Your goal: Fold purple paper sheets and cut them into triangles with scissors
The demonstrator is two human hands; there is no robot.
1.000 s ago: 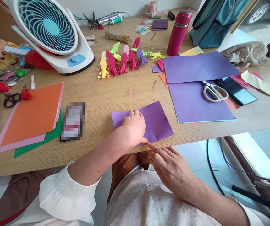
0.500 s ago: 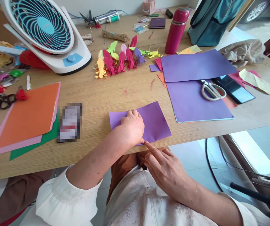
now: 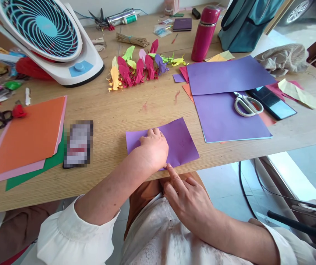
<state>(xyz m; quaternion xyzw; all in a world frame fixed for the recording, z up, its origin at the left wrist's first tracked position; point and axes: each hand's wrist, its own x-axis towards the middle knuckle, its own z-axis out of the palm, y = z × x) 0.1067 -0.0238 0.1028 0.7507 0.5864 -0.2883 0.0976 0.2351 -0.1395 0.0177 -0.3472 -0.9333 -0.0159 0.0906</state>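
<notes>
Compared with one second ago, the right hand (image 3: 192, 206) has shifted slightly leftward and toward the body, its index finger now more outstretched, while the left hand (image 3: 155, 149) remains on the small purple sheet (image 3: 183, 143).

Taking that sheet as the clock's centre, with twelve at the far side, the wooden bench (image 3: 105, 110) spreads around it. A white-and-blue fan (image 3: 46, 25) stands between ten and eleven o'clock, and a teal bag (image 3: 247, 31) sits at one. Orange paper (image 3: 31, 132) lies at nine, over pink and green sheets, and a larger purple stack (image 3: 221, 117) lies at two. The small purple sheet rests near the bench's front edge, partly covered by the left hand and wrist. That hand's fingers curl down on the paper, thumb by the near edge; the palm side is hidden, so I cannot tell whether its grip pinches anything. The right hand reaches in from five o'clock, its index fingertip at the near edge beside the left thumb; its grip is loosely parted, nothing seen inside it. A red bottle (image 3: 204, 40) stands upright between twelve and one. White-handled scissors (image 3: 243, 100) lie on the purple stack. Folded paper figures (image 3: 125, 71) cluster just short of twelve.
</notes>
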